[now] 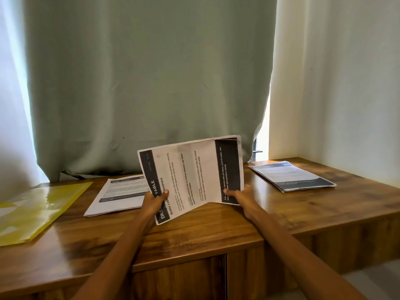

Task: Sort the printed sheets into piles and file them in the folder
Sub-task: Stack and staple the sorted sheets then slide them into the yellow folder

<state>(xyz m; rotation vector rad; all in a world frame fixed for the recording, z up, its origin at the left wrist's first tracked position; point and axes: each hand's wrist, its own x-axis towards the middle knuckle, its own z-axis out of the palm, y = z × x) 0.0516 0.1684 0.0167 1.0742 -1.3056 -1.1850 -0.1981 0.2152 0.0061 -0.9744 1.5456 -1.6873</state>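
Head view: both hands hold a bent stack of printed sheets (pixel 190 176) above the wooden counter (pixel 216 230).
Left hand (pixel 154 201) pinches stack's left edge, thumb on top; right hand (pixel 240 197) grips right edge, fingers curled round it. One pile (pixel 116 193) lies behind left hand, another pile (pixel 292 178) far right; yellow folder (pixel 36 211) at counter's left end, green curtain (pixel 151 83) behind.

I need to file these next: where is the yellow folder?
In the head view the yellow folder lies flat at the desk's far left, left of the nearer paper pile.
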